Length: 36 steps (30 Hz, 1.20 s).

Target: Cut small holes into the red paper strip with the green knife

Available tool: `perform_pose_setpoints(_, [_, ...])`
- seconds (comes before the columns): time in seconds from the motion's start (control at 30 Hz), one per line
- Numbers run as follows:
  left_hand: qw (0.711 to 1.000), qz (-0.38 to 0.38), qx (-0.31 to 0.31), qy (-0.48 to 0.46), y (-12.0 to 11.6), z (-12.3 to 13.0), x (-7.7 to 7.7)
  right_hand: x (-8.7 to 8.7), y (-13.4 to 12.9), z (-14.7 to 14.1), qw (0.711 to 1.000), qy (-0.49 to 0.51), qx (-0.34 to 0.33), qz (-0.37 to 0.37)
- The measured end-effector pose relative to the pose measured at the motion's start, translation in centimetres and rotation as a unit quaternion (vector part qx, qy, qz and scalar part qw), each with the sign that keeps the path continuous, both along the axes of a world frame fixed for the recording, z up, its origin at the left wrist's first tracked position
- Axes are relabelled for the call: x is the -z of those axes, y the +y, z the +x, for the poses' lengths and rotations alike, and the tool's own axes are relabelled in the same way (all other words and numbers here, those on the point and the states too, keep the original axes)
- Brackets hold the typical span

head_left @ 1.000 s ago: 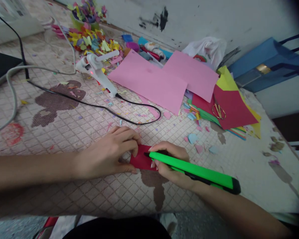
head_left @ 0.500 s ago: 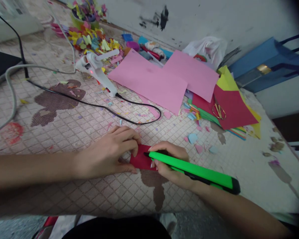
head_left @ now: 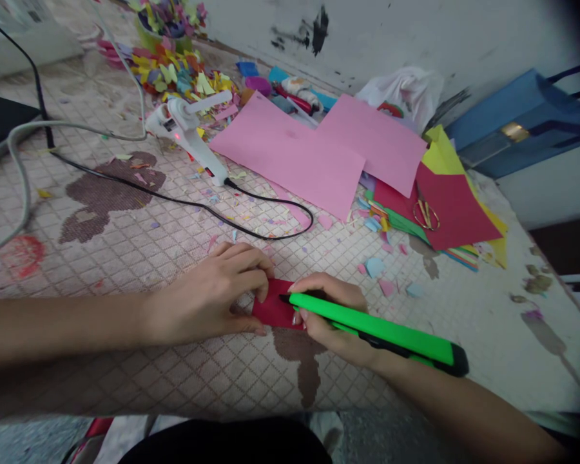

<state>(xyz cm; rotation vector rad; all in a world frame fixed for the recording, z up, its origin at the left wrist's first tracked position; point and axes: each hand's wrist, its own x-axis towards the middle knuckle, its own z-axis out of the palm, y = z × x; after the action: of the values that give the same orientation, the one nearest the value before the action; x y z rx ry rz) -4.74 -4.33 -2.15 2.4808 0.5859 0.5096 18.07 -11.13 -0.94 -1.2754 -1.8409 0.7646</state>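
Observation:
A small red paper piece point(head_left: 273, 305) lies on the patterned cloth near the table's front edge. Fingers and thumb of my left hand point(head_left: 217, 290) press on its left end. My right hand point(head_left: 336, 316) is closed around a bright green pen-like tool point(head_left: 377, 327) with a black tip and black rear end. That tip touches or hovers just over the red paper; which one I cannot tell. Behind my hands, a white glue gun point(head_left: 193, 142) with a red light stands on the cloth, its black cable looping toward the middle.
Two pink sheets point(head_left: 290, 154) lie at the back. Gold scissors point(head_left: 426, 214) rest on red paper point(head_left: 457, 206) at the right. Colourful paper cuttings point(head_left: 174, 74) are heaped at the back left, near a dark flat object point(head_left: 4, 125). A blue bag point(head_left: 517, 125) stands back right.

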Motion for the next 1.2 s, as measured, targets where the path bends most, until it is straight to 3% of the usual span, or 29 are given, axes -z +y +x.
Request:
perform_pose_setpoints(0.47, [1.000, -0.007, 0.011, -0.003, 0.16, 0.01, -0.21, -0.39, -0.10, 0.07, 0.999, -0.008, -0.037, -0.008])
perform_pose_setpoints(0.83, [0.999, -0.037, 0.024, 0.005, 0.43, -0.07, -0.52, -0.35, -0.08, 0.36, 0.999, 0.047, -0.004, -0.021])
perform_pose_setpoints(1.2, [1.000, -0.015, 0.011, -0.001, 0.12, -0.09, -0.24, 0.15, -0.13, 0.17, 1.000, 0.018, 0.003, -0.017])
